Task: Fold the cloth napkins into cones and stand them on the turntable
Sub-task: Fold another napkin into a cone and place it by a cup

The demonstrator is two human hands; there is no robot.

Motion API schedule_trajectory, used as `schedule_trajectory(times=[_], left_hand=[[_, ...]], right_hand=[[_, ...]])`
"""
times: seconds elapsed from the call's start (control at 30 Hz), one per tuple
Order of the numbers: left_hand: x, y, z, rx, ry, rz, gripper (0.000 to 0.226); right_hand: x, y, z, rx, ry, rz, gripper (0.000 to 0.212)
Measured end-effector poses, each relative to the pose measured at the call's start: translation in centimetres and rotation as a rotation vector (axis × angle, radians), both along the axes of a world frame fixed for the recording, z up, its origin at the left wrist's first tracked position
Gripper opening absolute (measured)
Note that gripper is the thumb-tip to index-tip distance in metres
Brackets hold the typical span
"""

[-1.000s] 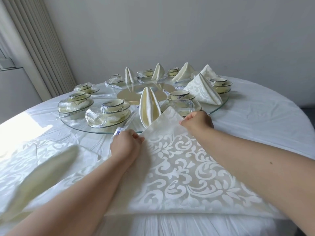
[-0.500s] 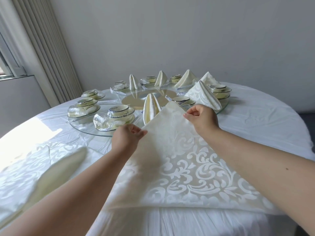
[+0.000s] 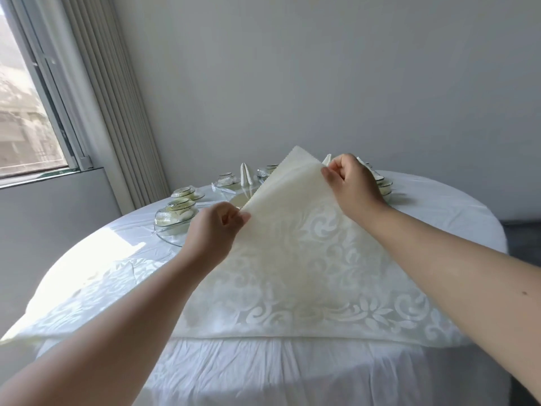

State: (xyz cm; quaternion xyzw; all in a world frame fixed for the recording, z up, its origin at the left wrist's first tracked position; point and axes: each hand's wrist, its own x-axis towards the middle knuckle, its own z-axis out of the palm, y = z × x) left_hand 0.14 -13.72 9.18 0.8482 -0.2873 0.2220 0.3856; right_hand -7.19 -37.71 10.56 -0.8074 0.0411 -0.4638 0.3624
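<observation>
Bowls crowding turntable edge

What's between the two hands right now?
Head view: only the raised flap of the cream damask cloth napkin spans between the left hand and right hand; each pinches one edge.

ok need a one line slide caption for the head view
Both hands, left and right, pinch a patterned napkin and lift its far corner off the table, folded napkins on the turntable behind.

I see a plain grey wall in front of me, a window on my left with long blinds, and sunlight on the white tablecloth
</observation>
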Motion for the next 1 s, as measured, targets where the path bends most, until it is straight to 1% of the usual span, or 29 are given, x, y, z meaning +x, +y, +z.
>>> schedule_trajectory(times=[0.17, 0.27, 0.33, 0.4, 0.47, 0.57, 0.7, 0.73, 0.77, 0.83, 0.87, 0.93, 1.0], left_hand=[[-4.4, 1.1, 3.8, 0.056, -0.227, 0.091, 0.027], [-4.7, 1.3, 5.7, 0.081, -0.273, 0.110, 0.025], [-3.6, 1.1, 5.9, 0.149, -0.250, 0.113, 0.024], [-1.8, 0.7, 4.6, 0.228, -0.194, 0.110, 0.023], [0.6, 0.1, 1.9, 0.290, -0.098, 0.107, 0.022], [4.1, -0.7, -2.9, 0.352, 0.040, 0.128, 0.021], [7.0, -1.7, -7.5, 0.443, 0.156, 0.182, 0.018], [7.3, -1.9, -8.0, 0.461, 0.159, 0.201, 0.017], [7.3, -2.1, -8.4, 0.489, 0.122, 0.209, 0.022], [6.1, -2.5, -8.7, 0.546, -0.011, 0.154, 0.030], [4.9, -2.7, -8.8, 0.542, -0.063, 0.077, 0.030], [1.5, -2.6, -9.2, 0.565, -0.059, -0.136, 0.035], [-2.1, -2.3, -9.9, 0.631, 0.016, -0.329, 0.053]], right_hand=[[-3.1, 1.0, 4.2, -0.108, -0.047, -0.090, 0.016], [-2.9, 0.8, 5.9, -0.156, -0.008, -0.143, 0.019], [-1.8, 0.5, 6.0, -0.197, 0.070, -0.179, 0.019], [0.2, 0.2, 5.0, -0.233, 0.181, -0.214, 0.018], [2.8, -0.1, 2.8, -0.272, 0.290, -0.240, 0.017], [6.6, -0.5, -1.1, -0.326, 0.371, -0.237, 0.014], [10.2, -0.5, -5.1, -0.264, 0.492, -0.197, 0.014], [10.8, -0.5, -5.8, -0.257, 0.532, -0.197, 0.015], [11.4, -0.5, -6.3, -0.254, 0.569, -0.198, 0.016], [12.1, -0.4, -7.1, -0.260, 0.612, -0.212, 0.017], [12.4, -0.5, -7.4, -0.266, 0.621, -0.222, 0.016], [12.8, -0.6, -7.8, -0.278, 0.616, -0.254, 0.015], [12.9, -0.6, -7.9, -0.281, 0.622, -0.284, 0.014]])
